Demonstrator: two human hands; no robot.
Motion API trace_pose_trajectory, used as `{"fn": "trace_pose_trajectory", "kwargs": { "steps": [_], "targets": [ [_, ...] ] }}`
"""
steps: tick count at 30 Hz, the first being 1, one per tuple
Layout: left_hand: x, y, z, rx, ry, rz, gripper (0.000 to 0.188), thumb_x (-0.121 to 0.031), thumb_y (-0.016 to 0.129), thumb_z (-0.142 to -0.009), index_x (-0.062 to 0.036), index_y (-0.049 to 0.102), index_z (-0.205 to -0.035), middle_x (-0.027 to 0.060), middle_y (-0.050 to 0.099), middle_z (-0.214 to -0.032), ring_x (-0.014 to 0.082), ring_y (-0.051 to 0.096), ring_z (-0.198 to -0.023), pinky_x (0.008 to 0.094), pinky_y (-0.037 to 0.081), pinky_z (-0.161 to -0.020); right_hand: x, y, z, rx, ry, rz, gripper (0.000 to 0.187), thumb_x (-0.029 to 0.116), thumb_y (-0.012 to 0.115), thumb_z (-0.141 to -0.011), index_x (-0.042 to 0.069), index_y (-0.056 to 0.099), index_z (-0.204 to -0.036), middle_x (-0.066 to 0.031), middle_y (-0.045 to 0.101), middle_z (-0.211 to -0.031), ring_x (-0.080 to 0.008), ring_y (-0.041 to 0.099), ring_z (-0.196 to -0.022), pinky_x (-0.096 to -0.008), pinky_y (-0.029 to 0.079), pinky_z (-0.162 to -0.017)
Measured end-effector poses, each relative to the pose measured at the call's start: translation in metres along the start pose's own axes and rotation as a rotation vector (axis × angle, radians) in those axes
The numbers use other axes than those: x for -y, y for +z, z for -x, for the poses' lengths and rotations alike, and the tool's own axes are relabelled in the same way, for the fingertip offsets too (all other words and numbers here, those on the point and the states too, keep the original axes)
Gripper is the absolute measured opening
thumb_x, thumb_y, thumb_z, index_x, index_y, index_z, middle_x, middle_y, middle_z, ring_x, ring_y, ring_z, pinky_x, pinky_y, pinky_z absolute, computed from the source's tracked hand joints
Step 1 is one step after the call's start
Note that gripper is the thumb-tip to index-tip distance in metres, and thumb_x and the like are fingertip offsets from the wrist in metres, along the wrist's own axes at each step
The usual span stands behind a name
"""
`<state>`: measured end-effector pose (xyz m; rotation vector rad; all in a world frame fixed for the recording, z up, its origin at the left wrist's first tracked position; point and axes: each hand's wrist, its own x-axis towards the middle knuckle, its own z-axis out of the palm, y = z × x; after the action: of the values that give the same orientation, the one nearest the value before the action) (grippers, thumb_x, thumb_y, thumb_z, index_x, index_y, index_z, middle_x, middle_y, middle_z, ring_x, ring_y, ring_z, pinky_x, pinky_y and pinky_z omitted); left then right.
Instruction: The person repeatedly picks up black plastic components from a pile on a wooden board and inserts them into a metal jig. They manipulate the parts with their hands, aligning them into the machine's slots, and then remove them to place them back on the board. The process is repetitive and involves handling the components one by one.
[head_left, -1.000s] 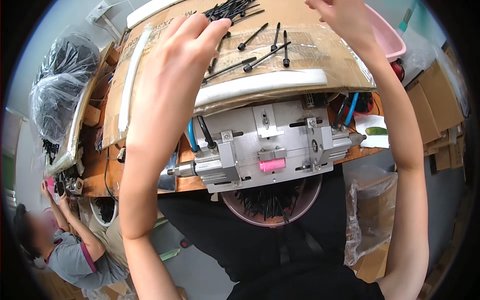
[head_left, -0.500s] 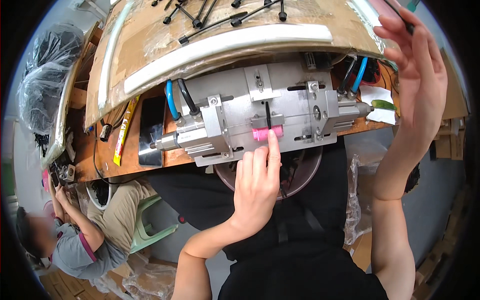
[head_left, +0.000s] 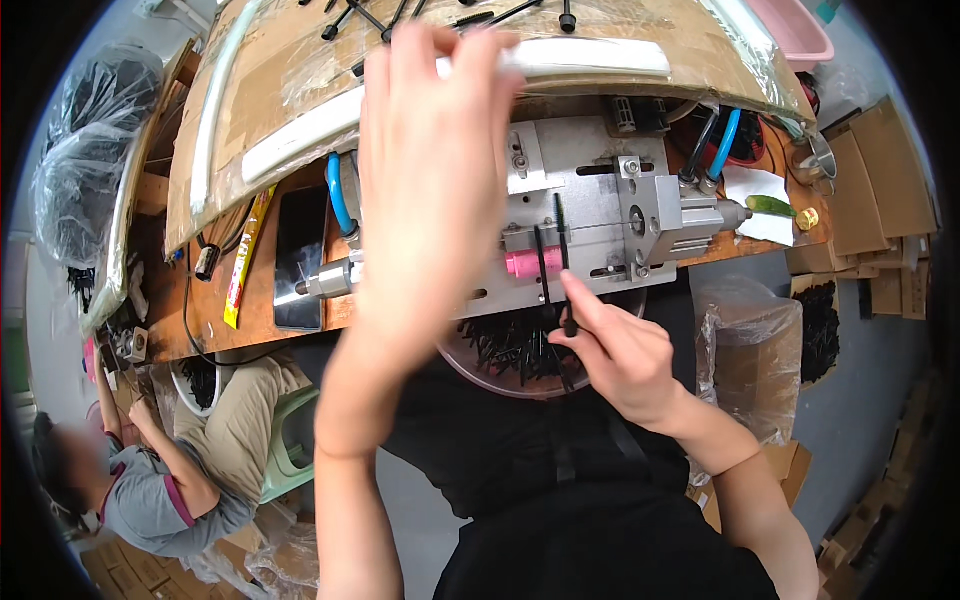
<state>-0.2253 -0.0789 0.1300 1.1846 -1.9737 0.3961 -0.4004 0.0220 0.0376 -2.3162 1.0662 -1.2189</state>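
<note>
My right hand (head_left: 630, 360) pinches a thin black brush wand (head_left: 562, 235) between thumb and forefinger, its bristled tip pointing away from me. The wand stands just right of a pink block (head_left: 522, 264) on a metal fixture (head_left: 590, 215). A second black wand (head_left: 543, 260) lies across that block. My left hand (head_left: 435, 150) is raised over the fixture's left part, with its fingers over the front edge of a cardboard-covered board (head_left: 300, 90). Motion blurs these fingers, and whether they hold anything does not show. More black wands (head_left: 400, 15) lie on the board.
Below the fixture, a bowl (head_left: 500, 385) holds many black pieces. A phone (head_left: 300, 250) and yellow packet (head_left: 250, 260) lie left on the wooden bench. Blue hoses (head_left: 722, 145) rise beside the cylinders. Another person (head_left: 160, 490) sits at the lower left. Cardboard boxes (head_left: 870, 190) stand right.
My left hand has left the pink block and moved up and left to the board. My right hand has come down from the upper right to the fixture, bringing a black wand.
</note>
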Motion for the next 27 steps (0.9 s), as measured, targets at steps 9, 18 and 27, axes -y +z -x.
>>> {"fn": "trace_pose_trajectory", "kwargs": {
  "steps": [9, 18, 27],
  "targets": [
    [0.027, -0.020, -0.040, 0.370, -0.082, 0.326, 0.019, -0.003, 0.062, -0.084, -0.0028, 0.064, -0.103, 0.0127, 0.059, -0.088, 0.0252, 0.057, -0.081, 0.0331, 0.046, -0.075, -0.005, 0.016, -0.004, 0.080, 0.016, -0.001, 0.062, 0.001, 0.074, -0.074, -0.004, 0.052, -0.132, -0.0102, 0.061, -0.073, -0.0218, 0.062, -0.064, -0.0332, 0.050, -0.057],
    [-0.058, -0.025, 0.125, 0.306, -0.158, 0.031, 0.073, 0.008, 0.069, -0.071, 0.0062, 0.042, -0.140, 0.0113, 0.054, -0.096, 0.0242, 0.052, -0.085, 0.0358, 0.044, -0.079, -0.029, -0.057, -0.135, -0.164, -0.328, 0.504, 0.024, -0.003, 0.063, -0.084, 0.003, 0.068, -0.107, -0.0109, 0.070, -0.089, -0.0227, 0.067, -0.072, -0.0309, 0.053, -0.064],
    [-0.077, 0.001, 0.133, 0.432, -0.202, 0.018, 0.065, 0.002, 0.066, -0.078, 0.0056, 0.043, -0.139, 0.0086, 0.051, -0.096, 0.0224, 0.051, -0.085, 0.0343, 0.044, -0.077, -0.053, -0.060, -0.252, 0.460, -0.233, 0.496, 0.023, 0.009, 0.061, -0.085, 0.004, 0.068, -0.106, -0.0162, 0.070, -0.088, -0.0296, 0.067, -0.079, -0.0372, 0.052, -0.073]
  ]
}}
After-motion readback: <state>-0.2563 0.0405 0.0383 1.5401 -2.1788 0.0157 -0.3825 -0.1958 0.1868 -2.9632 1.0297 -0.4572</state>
